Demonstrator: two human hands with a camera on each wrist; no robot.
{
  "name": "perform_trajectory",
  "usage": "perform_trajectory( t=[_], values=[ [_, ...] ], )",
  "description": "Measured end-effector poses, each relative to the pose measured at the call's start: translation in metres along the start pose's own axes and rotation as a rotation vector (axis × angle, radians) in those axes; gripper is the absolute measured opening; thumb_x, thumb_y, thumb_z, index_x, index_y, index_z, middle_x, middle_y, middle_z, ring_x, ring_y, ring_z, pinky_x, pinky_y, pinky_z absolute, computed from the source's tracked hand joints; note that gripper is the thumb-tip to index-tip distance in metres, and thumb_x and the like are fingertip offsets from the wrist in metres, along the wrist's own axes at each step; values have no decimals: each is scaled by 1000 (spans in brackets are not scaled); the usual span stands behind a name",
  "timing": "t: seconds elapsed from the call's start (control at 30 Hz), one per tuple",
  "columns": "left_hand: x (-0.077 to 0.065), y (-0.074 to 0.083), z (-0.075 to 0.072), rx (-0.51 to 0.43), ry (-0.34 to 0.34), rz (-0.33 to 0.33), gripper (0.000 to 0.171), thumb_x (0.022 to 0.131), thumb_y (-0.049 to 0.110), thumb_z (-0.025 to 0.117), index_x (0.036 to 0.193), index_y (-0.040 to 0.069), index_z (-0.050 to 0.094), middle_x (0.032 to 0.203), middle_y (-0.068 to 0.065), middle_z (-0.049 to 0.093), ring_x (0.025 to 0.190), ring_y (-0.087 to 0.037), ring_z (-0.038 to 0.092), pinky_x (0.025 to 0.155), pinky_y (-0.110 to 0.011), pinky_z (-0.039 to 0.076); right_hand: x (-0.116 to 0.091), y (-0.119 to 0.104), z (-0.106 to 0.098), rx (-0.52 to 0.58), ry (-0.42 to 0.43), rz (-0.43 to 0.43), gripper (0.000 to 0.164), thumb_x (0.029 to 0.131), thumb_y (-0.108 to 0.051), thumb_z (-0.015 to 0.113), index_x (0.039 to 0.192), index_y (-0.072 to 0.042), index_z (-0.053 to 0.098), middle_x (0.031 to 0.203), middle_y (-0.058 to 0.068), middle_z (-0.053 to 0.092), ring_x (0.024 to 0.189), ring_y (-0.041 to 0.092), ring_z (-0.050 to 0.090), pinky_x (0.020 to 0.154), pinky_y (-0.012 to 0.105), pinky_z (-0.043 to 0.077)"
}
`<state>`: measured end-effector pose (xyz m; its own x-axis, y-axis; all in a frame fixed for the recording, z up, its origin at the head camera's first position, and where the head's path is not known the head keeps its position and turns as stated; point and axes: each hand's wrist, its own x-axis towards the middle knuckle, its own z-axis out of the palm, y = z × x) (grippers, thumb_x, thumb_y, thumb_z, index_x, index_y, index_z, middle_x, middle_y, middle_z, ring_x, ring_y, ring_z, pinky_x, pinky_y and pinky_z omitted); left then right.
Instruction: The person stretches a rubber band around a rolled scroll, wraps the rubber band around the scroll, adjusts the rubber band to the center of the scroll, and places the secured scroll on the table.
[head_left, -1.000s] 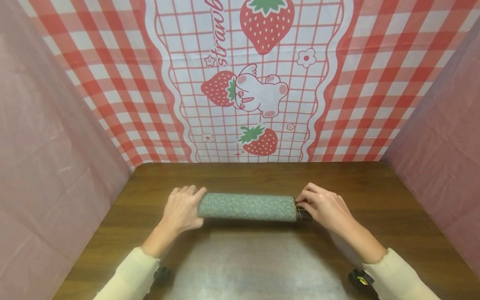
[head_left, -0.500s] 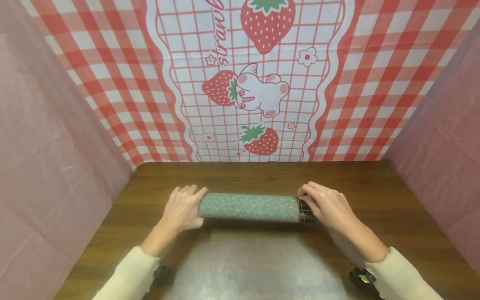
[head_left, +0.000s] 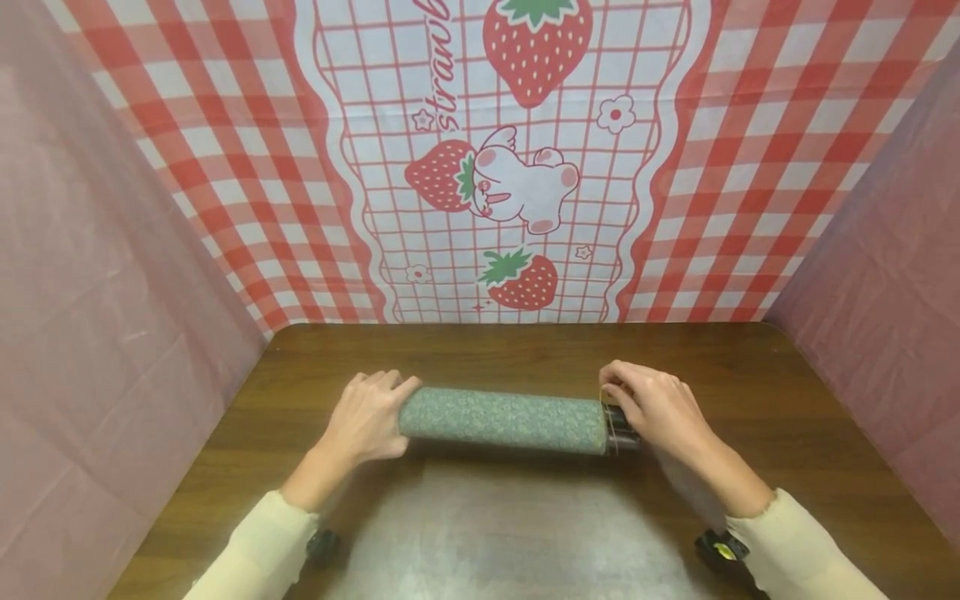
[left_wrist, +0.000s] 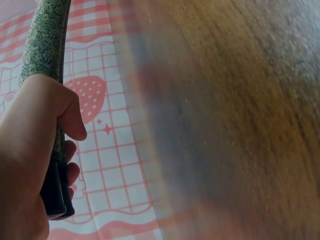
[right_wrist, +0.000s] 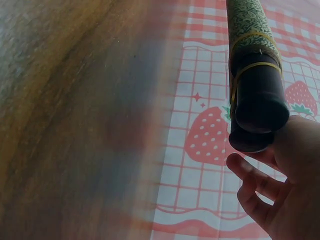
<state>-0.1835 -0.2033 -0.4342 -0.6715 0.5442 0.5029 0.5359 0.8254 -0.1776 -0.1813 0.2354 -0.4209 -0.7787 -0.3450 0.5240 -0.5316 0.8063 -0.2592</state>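
Note:
A rolled-up scroll (head_left: 502, 419) with green patterned backing lies level between my hands, above the wooden table. My left hand (head_left: 369, 418) grips its left end, fingers and thumb wrapped round it; dark roller ends (left_wrist: 55, 192) stick out below that hand in the left wrist view. At the right end, two black roller knobs (right_wrist: 262, 107) protrude. A thin yellowish rubber band (right_wrist: 260, 64) loops round them, and another strand crosses the green roll. My right hand (head_left: 663, 410) pinches the band between thumb and fingertips, pulling it up from the roller ends.
The brown wooden table (head_left: 480, 354) spreads under the hands, with glare near the front. Behind it hangs a red-and-white strawberry cloth (head_left: 517, 192). Pink cloth walls (head_left: 97, 250) flank both sides. Dark wrist cameras (head_left: 722, 550) sit under the sleeves.
The scroll's right end has shifted slightly right and toward me, baring more of the black roller ends. My right hand has risen a little, stretching the band. The left hand keeps its grip.

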Motion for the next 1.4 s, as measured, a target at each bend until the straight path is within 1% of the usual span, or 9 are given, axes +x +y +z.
perform_trajectory(
  t=[0.2, 0.47, 0.77, 1.07, 1.23, 1.4],
  values=[
    [-1, 1, 1, 1, 4, 17, 70, 53, 24, 88, 122, 15, 76, 96, -7, 78, 81, -27, 74, 71, -45, 62, 2, -3, 3, 18, -19, 7, 17, 98, -7, 83, 102, -22, 76, 84, -9, 76, 69, 3, 58, 60, 30, 47],
    [-2, 2, 4, 3, 23, 29, 72, 52, 24, 88, 122, 15, 77, 97, -8, 79, 82, -27, 74, 72, -46, 63, 5, -7, 9, 26, -4, -30, 17, 94, -7, 86, 99, -20, 76, 82, -8, 75, 69, 3, 58, 61, 30, 47],
    [-1, 4, 4, 0, 51, 35, 71, 51, 24, 88, 120, 16, 77, 94, -6, 77, 81, -26, 74, 70, -44, 62, 8, -13, 11, 73, 13, -52, 18, 95, -5, 85, 95, -20, 75, 77, -11, 70, 66, -3, 52, 59, 24, 43],
    [0, 5, 4, 7, 25, 29, 71, 52, 23, 87, 122, 16, 77, 96, -6, 78, 82, -26, 74, 72, -45, 62, 10, -19, 10, 138, -34, -37, 18, 96, -5, 85, 95, -21, 76, 73, -14, 69, 63, -8, 47, 58, 21, 40],
    [0, 4, 3, 7, 34, 32, 71, 52, 25, 88, 122, 17, 77, 96, -6, 78, 82, -26, 74, 72, -44, 62, 13, -21, 9, 158, -53, -35, 16, 97, -7, 84, 96, -21, 77, 74, -14, 71, 63, -8, 50, 59, 22, 42],
    [-2, 1, 0, 19, 29, 17, 70, 54, 25, 89, 122, 17, 77, 96, -6, 78, 84, -28, 75, 71, -44, 61, 12, -18, 4, 143, -55, 5, 16, 98, -7, 84, 98, -21, 77, 76, -13, 74, 65, -4, 61, 58, 22, 44]
  ],
)
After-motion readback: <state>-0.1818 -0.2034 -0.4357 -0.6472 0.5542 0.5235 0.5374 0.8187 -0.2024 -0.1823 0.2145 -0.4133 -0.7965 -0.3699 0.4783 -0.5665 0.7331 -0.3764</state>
